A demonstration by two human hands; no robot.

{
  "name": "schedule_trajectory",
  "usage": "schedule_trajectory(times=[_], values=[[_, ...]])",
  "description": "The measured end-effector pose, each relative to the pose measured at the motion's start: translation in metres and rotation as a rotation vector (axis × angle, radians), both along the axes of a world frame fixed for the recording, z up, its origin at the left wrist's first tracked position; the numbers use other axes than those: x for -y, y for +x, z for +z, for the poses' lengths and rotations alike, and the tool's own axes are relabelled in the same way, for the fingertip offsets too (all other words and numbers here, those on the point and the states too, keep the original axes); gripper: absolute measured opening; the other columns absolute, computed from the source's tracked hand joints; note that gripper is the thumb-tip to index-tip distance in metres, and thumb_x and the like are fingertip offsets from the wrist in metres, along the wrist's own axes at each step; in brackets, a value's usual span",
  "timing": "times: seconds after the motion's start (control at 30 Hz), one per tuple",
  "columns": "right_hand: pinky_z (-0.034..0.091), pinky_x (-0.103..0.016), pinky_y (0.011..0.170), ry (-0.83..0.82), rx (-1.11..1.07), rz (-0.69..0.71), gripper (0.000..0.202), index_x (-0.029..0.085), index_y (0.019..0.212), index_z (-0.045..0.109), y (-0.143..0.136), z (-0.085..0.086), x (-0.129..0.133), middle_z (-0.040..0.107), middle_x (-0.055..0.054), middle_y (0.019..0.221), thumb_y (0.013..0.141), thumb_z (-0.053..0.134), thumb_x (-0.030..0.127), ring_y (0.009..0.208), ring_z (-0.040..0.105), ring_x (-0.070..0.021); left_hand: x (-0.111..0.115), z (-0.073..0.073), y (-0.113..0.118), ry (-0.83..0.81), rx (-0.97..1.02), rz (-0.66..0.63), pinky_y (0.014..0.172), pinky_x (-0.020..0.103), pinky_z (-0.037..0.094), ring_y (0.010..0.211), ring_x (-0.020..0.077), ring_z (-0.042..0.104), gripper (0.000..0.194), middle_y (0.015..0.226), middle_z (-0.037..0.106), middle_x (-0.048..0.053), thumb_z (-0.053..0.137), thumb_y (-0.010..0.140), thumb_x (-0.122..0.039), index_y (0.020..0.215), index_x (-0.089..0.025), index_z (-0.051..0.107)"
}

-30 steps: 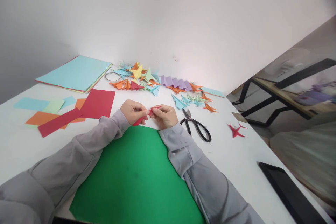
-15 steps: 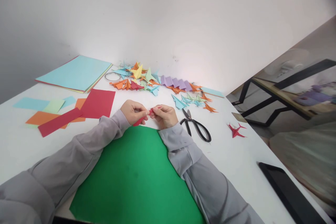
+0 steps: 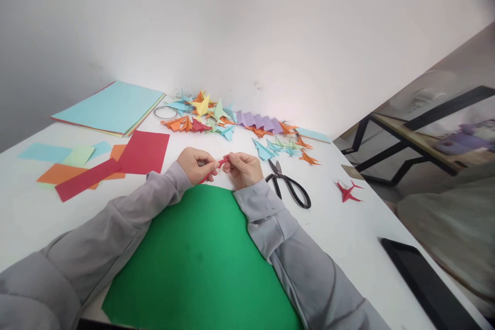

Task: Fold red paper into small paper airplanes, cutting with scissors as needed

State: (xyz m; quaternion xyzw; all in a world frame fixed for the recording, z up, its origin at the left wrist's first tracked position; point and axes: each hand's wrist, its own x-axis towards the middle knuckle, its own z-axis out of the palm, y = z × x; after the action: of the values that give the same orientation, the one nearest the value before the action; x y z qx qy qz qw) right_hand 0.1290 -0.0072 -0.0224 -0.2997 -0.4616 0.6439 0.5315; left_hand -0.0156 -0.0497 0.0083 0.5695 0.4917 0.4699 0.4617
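Note:
Between my two hands is a small piece of folded red paper (image 3: 221,163), stretched in a narrow strip from one set of fingers to the other. My left hand (image 3: 196,165) pinches its left part, and some of the red shows below those fingers. At the other end, my right hand (image 3: 244,169) grips the paper with thumb and fingertips. Most of the fold is hidden by the fingers. Both hands are just above the far edge of a green sheet (image 3: 197,252). Black-handled scissors (image 3: 286,183) lie partly open right of my right hand.
Colourful folded paper figures (image 3: 204,108) are heaped along the wall. Cut paper pieces, including a red sheet (image 3: 145,152), and a stack of large sheets (image 3: 110,108) lie left. Rightward are a red folded figure (image 3: 348,192) and a black tablet-like device (image 3: 425,278) near the table edge.
The red paper has turned between my fingers: less of it hangs below my left hand, and a narrow strip shows between the hands. The items on the table have not moved.

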Motion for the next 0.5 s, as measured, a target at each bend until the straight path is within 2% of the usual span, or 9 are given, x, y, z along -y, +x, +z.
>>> schedule_trajectory(times=[0.33, 0.5], values=[[0.039, -0.019, 0.041, -0.025, -0.053, 0.003, 0.025, 0.015, 0.055, 0.067, -0.0006, 0.0009, 0.0002, 0.06, 0.001, 0.043, 0.054, 0.077, 0.037, 0.038, 0.049, -0.0061, -0.0002, 0.0001, 0.0012, 0.015, 0.003, -0.003, 0.038, 0.02, 0.047, 0.038, 0.0113, 0.058, 0.009, 0.049, 0.062, 0.002, 0.061, 0.064, -0.017, 0.061, -0.009, 0.062], [0.041, -0.02, 0.042, -0.039, -0.096, 0.057, 0.03, 0.013, 0.06, 0.069, 0.0, 0.0008, -0.0008, 0.062, -0.001, 0.045, 0.06, 0.073, 0.043, 0.039, 0.052, -0.0074, -0.0001, 0.0, 0.0016, 0.027, 0.009, -0.005, 0.038, 0.02, 0.047, 0.039, 0.0113, 0.057, 0.01, 0.049, 0.062, 0.003, 0.061, 0.064, -0.018, 0.059, -0.009, 0.061]])
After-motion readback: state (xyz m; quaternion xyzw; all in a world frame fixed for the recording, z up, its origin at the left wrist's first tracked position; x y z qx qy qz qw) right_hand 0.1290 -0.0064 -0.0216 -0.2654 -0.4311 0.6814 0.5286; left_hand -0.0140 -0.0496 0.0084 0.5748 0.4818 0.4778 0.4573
